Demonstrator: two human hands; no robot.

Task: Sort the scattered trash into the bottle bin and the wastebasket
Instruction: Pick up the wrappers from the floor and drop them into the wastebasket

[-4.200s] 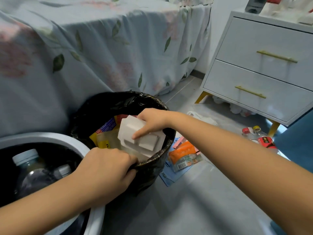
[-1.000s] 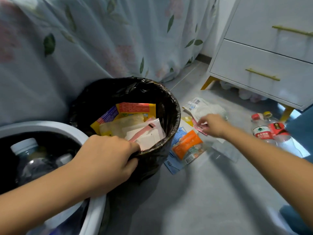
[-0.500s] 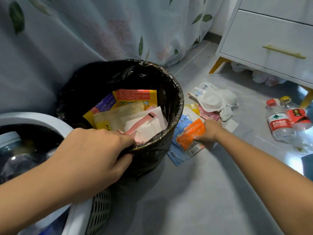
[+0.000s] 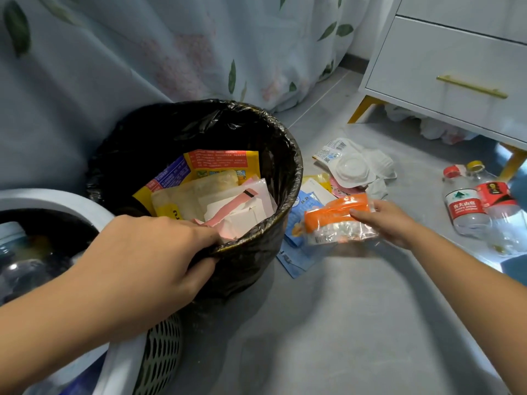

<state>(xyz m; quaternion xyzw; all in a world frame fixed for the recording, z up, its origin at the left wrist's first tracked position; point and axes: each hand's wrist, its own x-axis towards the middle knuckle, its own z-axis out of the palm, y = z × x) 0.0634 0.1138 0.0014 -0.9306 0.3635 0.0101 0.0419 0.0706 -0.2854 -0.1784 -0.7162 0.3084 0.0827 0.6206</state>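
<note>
The left hand [image 4: 148,252] was clamped on the rim of the black-lined round wastebasket [image 4: 288,155], hiding part of the white bottle bin [image 4: 71,201] cut off at the frame's left, while the right hand [image 4: 390,220] pinched an orange-and-clear plastic wrapper [image 4: 336,220] just beside the basket, its print blurred.

The mouth of the round wastebasket lined with a black plastic bag [image 4: 288,155] is open from above, though wrappers and white card fill it nearly to the rim, and the left hand [image 4: 151,252] clamps its near edge. Between the basket and the two clear plastic bottles with red labels [image 4: 482,206] the grey floor [image 4: 342,323] is cluttered with flat packets; nearer the camera it lies bare. The white two-drawer cabinet on yellow legs [image 4: 445,61] closes the far right.
</note>
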